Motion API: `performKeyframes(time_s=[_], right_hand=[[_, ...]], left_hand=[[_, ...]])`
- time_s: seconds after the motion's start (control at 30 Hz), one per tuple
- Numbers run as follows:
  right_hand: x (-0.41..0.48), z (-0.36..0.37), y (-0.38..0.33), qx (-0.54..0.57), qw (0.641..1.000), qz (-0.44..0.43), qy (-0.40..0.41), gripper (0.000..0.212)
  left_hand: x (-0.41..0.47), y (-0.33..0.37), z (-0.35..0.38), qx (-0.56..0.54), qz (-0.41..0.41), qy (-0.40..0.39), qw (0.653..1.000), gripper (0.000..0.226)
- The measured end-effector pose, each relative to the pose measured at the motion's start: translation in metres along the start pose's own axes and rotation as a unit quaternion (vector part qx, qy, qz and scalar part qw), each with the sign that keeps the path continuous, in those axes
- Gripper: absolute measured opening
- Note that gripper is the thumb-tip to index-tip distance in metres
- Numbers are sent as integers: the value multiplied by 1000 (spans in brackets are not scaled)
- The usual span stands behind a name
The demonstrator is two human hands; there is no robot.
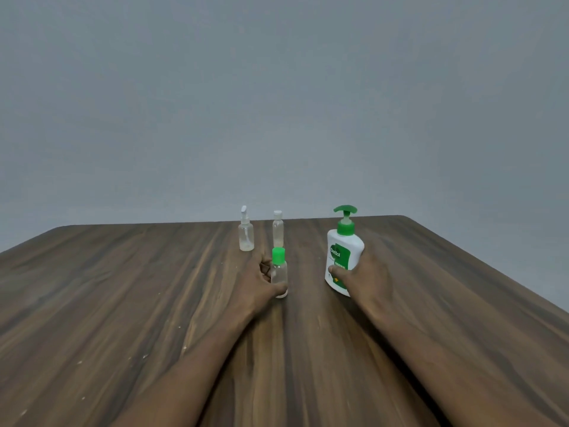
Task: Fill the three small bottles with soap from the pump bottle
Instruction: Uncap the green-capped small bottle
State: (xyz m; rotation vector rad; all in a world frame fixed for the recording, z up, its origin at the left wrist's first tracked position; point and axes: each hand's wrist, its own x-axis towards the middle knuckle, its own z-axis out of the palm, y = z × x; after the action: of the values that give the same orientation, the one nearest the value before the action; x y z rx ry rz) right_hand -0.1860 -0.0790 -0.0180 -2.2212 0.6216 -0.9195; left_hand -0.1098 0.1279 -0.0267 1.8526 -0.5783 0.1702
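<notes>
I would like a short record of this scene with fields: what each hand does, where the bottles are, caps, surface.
left hand: grips the green-capped bottle, upright
right hand: grips the pump bottle
behind them: spray-top bottle and white-capped bottle, upright, untouched
caps: all on
surface: wooden table

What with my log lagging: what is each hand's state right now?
Left hand: grips the green-capped small bottle.
Right hand: grips the pump bottle.

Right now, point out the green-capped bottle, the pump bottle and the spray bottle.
green-capped bottle point(279, 272): head view, clear body below the cap.
pump bottle point(339, 253): head view, front label.
spray bottle point(246, 238): head view, clear body.
</notes>
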Motion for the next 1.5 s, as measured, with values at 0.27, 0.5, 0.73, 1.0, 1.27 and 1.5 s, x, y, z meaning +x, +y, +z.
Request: performKeyframes(time_s=[0.27,0.5,0.73,1.0,1.27,1.5], right_hand=[[-28,-19,-47,89,951,-226,192,39],[-34,44,-87,71,975,-208,-44,35],[-25,58,-84,115,980,-158,-41,35],[-23,58,-91,120,979,-160,-41,28],[-17,36,-92,78,955,-220,-185,27],[-26,40,-95,108,972,-177,-108,27]], left_hand=[[-2,-2,-3,-17,4,17,1000,28],[1,-6,-4,-43,11,6,999,26],[1,-8,-1,-23,24,-4,999,41],[0,-6,1,-76,49,16,996,27],[3,-9,1,-42,15,22,999,30],[6,-10,0,-36,15,16,999,25]])
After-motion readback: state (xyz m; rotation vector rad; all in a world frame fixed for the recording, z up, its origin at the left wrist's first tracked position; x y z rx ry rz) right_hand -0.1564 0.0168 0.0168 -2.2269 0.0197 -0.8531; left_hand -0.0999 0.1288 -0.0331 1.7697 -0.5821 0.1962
